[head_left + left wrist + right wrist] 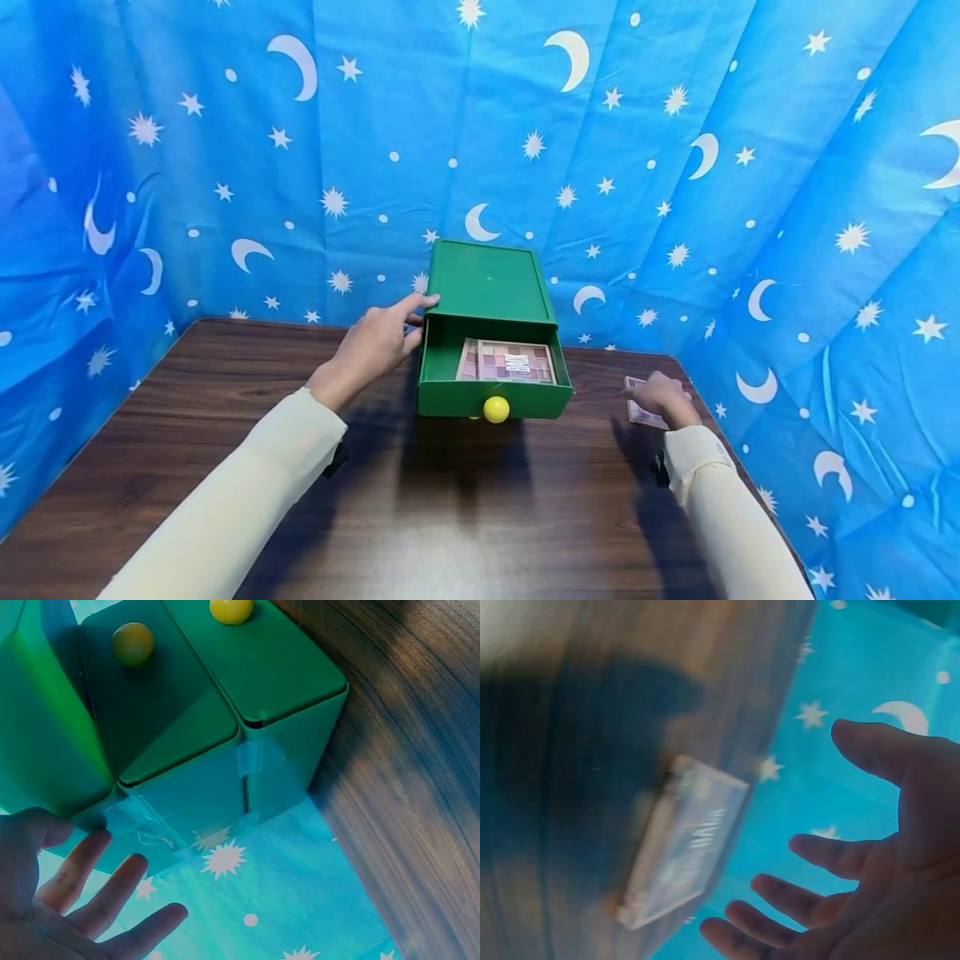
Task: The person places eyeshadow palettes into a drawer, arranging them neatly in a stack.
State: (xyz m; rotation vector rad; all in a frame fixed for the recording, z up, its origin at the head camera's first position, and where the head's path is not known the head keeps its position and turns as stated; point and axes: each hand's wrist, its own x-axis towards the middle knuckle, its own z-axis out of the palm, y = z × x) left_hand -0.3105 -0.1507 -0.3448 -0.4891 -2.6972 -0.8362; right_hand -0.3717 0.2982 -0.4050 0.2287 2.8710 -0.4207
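A green drawer unit (487, 279) stands on the table with its top drawer (457, 400) pulled out. Inside that drawer lie eyeshadow palettes (498, 360), one partly over another. My left hand (375, 337) is at the unit's upper left side, fingertips right at its edge; the left wrist view shows its fingers (112, 904) spread beside the green wall. Over at the table's right, my right hand (660, 396) is above another eyeshadow palette (647, 417), covering part of it in the head view. The right wrist view has this palette (686, 851) blurred, apart from the loosely extended fingers.
Two lower drawers (169, 697) of the unit are closed, with yellow knobs (133, 643) on their fronts. Clear tape (142, 825) runs along the unit's side. A blue cloth (375, 183) with moons and stars hangs behind and beside the dark wooden table (360, 500).
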